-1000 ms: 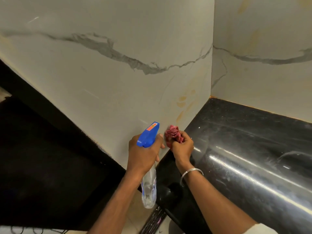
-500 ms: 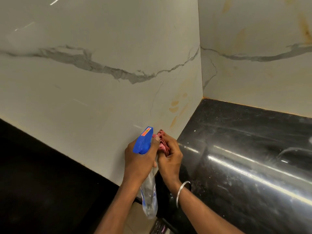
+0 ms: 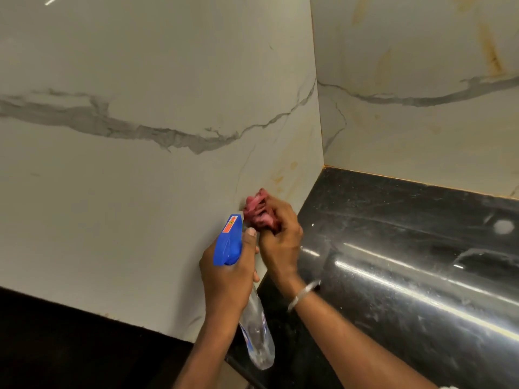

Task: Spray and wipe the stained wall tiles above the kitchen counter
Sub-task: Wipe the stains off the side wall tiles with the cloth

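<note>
Against the left wall tile (image 3: pixel 140 192), low and close to the corner, my right hand (image 3: pixel 280 242) held a crumpled pink cloth (image 3: pixel 258 213). My fingers were curled round it, and the cloth touched the tile just below some orange-brown stains (image 3: pixel 280 178). My left hand (image 3: pixel 227 279), just beside it, gripped the spray bottle (image 3: pixel 228 241) by its neck, blue head up and pointed at the tile, clear body hanging down. A metal bangle (image 3: pixel 304 293) sat on my right wrist, above the glossy black counter (image 3: pixel 407 248). Rusty streaks marked the right tile (image 3: pixel 421 136).
</note>
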